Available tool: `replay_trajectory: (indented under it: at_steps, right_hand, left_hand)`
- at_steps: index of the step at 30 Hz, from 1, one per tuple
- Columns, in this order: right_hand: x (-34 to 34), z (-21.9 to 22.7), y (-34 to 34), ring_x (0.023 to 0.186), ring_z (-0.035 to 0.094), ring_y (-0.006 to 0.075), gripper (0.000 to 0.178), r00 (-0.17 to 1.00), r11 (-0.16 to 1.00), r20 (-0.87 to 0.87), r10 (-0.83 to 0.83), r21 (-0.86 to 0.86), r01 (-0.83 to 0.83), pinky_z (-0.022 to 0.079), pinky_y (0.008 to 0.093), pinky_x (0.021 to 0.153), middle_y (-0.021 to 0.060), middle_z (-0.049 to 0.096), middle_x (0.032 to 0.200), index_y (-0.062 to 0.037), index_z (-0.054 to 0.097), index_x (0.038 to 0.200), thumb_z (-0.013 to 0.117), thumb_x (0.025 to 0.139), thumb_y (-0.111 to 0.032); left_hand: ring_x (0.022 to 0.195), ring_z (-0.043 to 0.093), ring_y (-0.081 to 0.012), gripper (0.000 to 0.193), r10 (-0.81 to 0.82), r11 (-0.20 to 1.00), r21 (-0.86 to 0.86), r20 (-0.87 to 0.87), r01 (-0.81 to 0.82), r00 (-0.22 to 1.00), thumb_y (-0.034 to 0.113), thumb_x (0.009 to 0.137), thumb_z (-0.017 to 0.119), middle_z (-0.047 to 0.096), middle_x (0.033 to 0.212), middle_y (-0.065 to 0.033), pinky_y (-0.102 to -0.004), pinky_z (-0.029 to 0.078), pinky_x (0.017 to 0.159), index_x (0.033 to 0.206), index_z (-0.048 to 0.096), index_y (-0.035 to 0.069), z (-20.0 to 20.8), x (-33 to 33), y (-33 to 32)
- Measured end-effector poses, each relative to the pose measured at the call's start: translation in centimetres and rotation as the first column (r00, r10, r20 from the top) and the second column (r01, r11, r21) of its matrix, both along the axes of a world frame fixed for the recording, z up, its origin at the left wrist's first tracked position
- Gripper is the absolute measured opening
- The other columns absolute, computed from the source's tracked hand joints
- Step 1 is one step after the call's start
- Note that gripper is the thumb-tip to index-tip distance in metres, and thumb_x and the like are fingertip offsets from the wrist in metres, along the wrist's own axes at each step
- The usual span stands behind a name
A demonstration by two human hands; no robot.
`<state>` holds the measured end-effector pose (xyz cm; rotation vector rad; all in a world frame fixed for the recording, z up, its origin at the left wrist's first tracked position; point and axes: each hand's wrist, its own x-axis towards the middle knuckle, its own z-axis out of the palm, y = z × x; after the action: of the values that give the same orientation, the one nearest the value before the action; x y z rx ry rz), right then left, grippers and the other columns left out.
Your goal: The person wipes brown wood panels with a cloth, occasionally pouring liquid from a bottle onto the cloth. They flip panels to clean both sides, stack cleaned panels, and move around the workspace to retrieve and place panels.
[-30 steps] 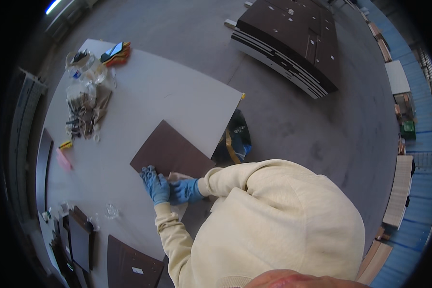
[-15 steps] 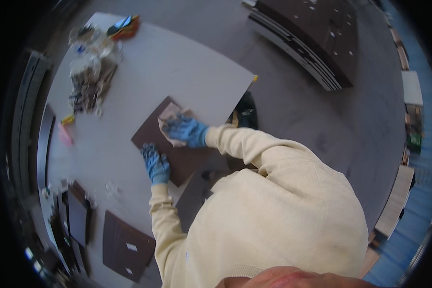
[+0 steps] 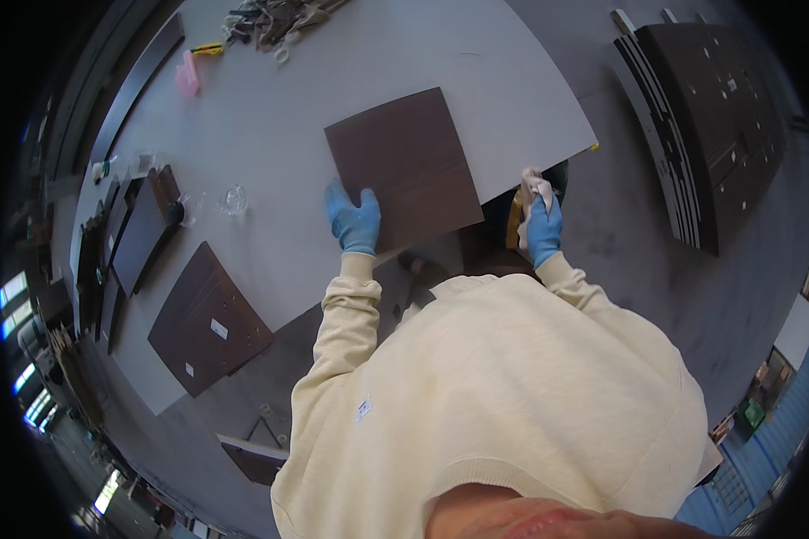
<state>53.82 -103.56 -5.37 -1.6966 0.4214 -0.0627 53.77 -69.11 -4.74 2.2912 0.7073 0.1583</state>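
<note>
A dark brown rectangular panel (image 3: pixel 413 162) lies on the light grey table, close to its near edge. At the panel's left near edge is my left hand (image 3: pixel 356 220), in a blue glove, its thumb on the top face. The fingers look bent round the edge, though their tips are hidden. Beyond the table's near right edge, my right hand (image 3: pixel 545 232), also gloved in blue, grips a crumpled pale cloth (image 3: pixel 536 187). That hand is apart from the panel and beside a dark container (image 3: pixel 558 177), partly hidden below the table.
Another brown panel with white labels (image 3: pixel 208 319) lies at the table's near left, with several dark boards (image 3: pixel 144 229) beyond it. Clear plastic (image 3: pixel 234 200), a pink item (image 3: pixel 188 75) and a pile of fittings (image 3: pixel 279 20) are on the table (image 3: pixel 512 99). Stacked panels (image 3: pixel 710 126) stand right.
My right hand has lifted off the panel with the cloth and moved right, past the table edge. My left hand has shifted to the panel's left near edge. The whole view has turned.
</note>
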Motion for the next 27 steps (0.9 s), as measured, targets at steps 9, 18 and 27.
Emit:
replay_trajectory:
  at_steps: [9, 18, 27]
  right_hand:
    - [0.1, -6.9, 0.5, 0.097, 0.062, 0.0272, 0.022, 0.830, 0.717, -0.543, 0.126, 0.628, 0.302, 0.055, 0.0429, 0.084, 0.0080, 0.064, 0.108, -0.0147, 0.060, 0.118, 0.053, 0.106, -0.032]
    - [2.5, 10.1, 6.8, 0.117, 0.061, 0.0219, 0.041, 0.875, 0.696, -0.007, 0.484, 0.609, -0.380, 0.049, 0.0342, 0.103, 0.0107, 0.063, 0.133, -0.0028, 0.055, 0.142, 0.047, 0.111, -0.028]
    - [3.0, 10.5, 16.8, 0.099, 0.063, 0.0154, 0.033, 0.773, 0.691, 0.118, 0.624, 0.380, -0.615, 0.053, 0.0290, 0.088, 0.0057, 0.068, 0.113, 0.0010, 0.066, 0.126, 0.062, 0.105, -0.023]
  left_hand:
    - [0.140, 0.045, -0.0479, 0.095, 0.069, 0.994, 0.094, -0.230, -0.048, 0.971, 0.034, 0.084, 0.075, 0.042, 0.153, -0.0351, -0.0471, 0.038, 0.118, 0.154, 0.030, -0.012, 0.8, 0.6, -2.8]
    - [0.151, 0.030, -0.0463, 0.117, -0.072, 0.797, -0.603, -0.149, -0.033, 0.986, 0.063, 0.083, 0.074, 0.026, 0.163, -0.0326, -0.0471, 0.028, 0.124, 0.160, 0.019, -0.006, 9.2, 1.2, -3.7]
    - [0.101, 0.066, -0.0282, 0.083, -0.124, 0.512, -0.858, -0.128, -0.047, 0.984, 0.027, 0.080, 0.080, 0.062, 0.119, -0.0173, -0.0422, 0.063, 0.073, 0.148, 0.040, 0.001, 17.1, -1.8, 4.5]
